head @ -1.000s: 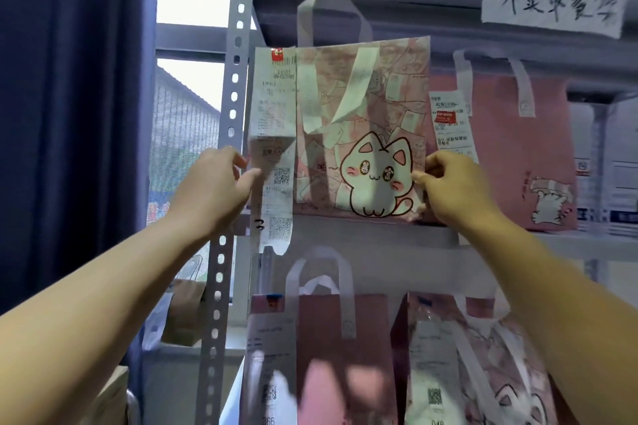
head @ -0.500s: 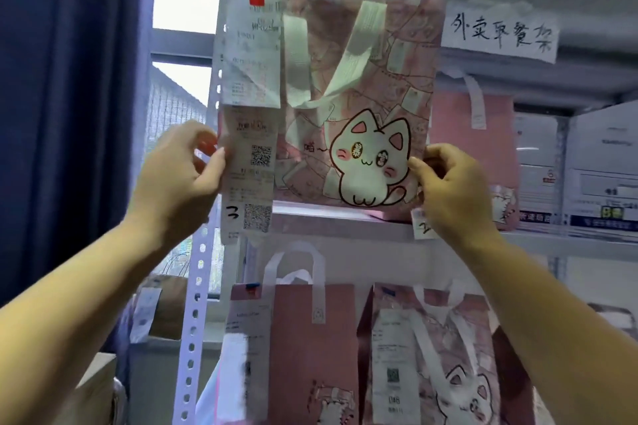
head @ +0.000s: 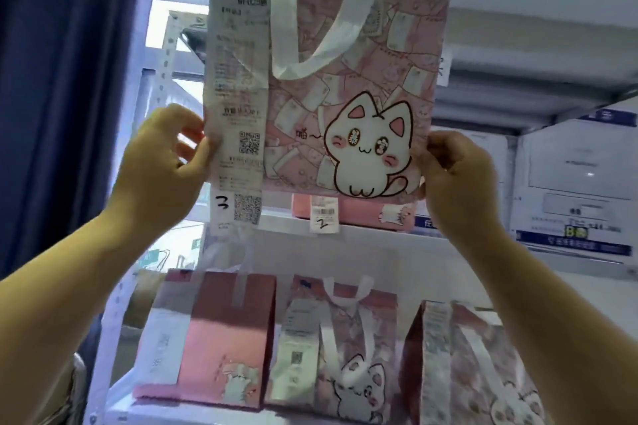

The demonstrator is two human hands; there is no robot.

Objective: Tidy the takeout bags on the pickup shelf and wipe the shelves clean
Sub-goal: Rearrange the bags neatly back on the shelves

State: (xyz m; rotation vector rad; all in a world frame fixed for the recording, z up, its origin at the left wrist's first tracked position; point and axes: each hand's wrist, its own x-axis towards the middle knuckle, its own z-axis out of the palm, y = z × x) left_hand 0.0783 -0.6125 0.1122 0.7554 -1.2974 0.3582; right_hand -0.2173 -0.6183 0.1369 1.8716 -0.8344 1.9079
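Bag: the cat-print takeout bag [head: 362, 79] is held upright, off the upper shelf [head: 283, 245]; long axis runs twelve to six; a receipt [head: 238, 97] covers its nine o'clock edge.
Left hand [head: 162, 162]: pinches the bag's lower edge at nine o'clock, thumb on the receipt.
Right hand [head: 455, 179]: grasps the lower corner at three o'clock.
Relation: both hands equally near; shelf lies at six o'clock below the bag.

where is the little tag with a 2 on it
Head view, centre: the tag hangs off the pink bag on the upper shelf, just below the held cat bag, between the left hand and right hand.
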